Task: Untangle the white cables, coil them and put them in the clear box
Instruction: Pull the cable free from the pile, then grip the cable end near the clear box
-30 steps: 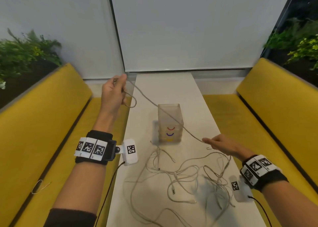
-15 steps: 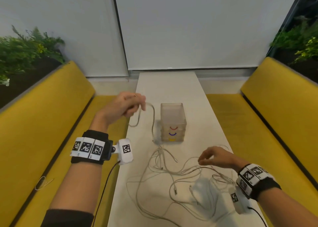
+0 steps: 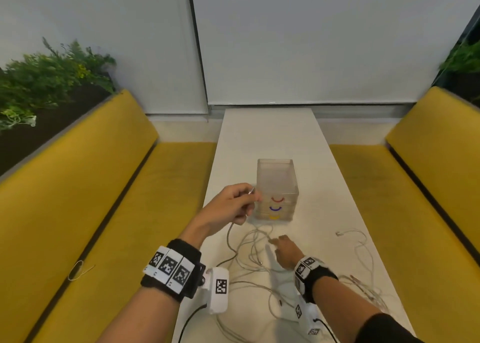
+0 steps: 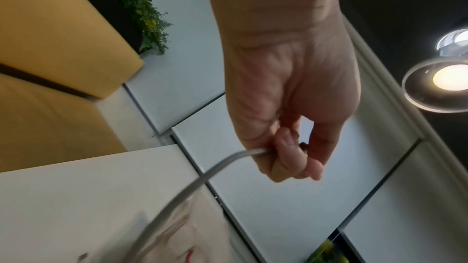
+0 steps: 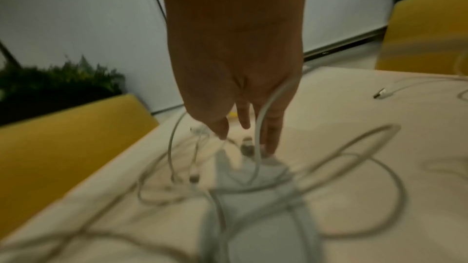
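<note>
A clear box (image 3: 276,179) with red, blue and yellow arcs on its front stands mid-table. Just left of it my left hand (image 3: 246,199) grips one white cable (image 3: 228,238); the cable's tip pokes out above the fist and the rest hangs down to the table. In the left wrist view the fingers (image 4: 286,157) are curled round that cable (image 4: 202,179). My right hand (image 3: 275,241) reaches down with straight fingers into the tangle of white cables (image 3: 252,262) in front of the box. In the blurred right wrist view its fingertips (image 5: 269,147) touch the strands and a cable loop (image 5: 262,119) lies across the fingers.
Yellow benches (image 3: 91,212) (image 3: 415,199) run along both sides of the narrow white table (image 3: 270,134). More cable trails along the table's right edge (image 3: 363,259), with a plug end (image 3: 339,234). A small wire loop (image 3: 76,271) lies on the left bench.
My left hand came down from high on the left to beside the box, still holding its cable. My right hand let go of the stretched cable and moved left into the tangle.
</note>
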A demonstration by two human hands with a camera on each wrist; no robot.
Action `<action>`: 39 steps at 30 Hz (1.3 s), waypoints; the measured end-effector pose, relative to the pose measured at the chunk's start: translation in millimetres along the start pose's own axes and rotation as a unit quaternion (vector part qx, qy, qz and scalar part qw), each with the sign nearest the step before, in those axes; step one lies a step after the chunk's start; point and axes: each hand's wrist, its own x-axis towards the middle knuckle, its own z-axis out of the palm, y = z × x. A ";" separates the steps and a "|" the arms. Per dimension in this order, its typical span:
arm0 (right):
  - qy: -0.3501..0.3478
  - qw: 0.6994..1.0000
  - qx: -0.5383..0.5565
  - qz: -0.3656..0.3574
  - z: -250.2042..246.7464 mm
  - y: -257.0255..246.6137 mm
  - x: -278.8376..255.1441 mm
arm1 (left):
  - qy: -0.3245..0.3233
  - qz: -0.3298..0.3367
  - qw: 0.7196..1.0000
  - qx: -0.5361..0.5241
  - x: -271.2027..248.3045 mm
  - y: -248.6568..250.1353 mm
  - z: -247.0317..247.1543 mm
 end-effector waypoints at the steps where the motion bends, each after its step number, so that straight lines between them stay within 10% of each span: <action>1: -0.018 0.999 -0.048 -0.005 8.1 0.5 1.8 | 0.008 -0.003 1.000 -0.011 0.5 -3.6 0.1; 14: 0.121 0.989 0.067 0.060 -18.4 10.0 -11.1 | 0.064 0.032 0.990 0.120 22.7 -25.7 11.8; 25: 0.242 0.920 0.284 -0.115 -184.2 -56.3 -89.9 | 0.079 0.116 0.954 0.266 30.8 -13.7 48.1; 30: 0.207 0.805 0.521 -0.195 -202.6 -63.2 -114.4 | 0.102 0.153 0.963 0.195 33.2 7.0 49.8; 34: 0.049 0.764 0.612 -0.199 -189.6 -59.1 -113.5 | 0.143 0.175 0.963 0.147 30.1 26.1 54.7; 39: -0.002 0.825 0.527 -0.206 -160.6 -65.2 -116.0 | 0.202 0.203 0.958 -0.024 22.4 48.6 46.5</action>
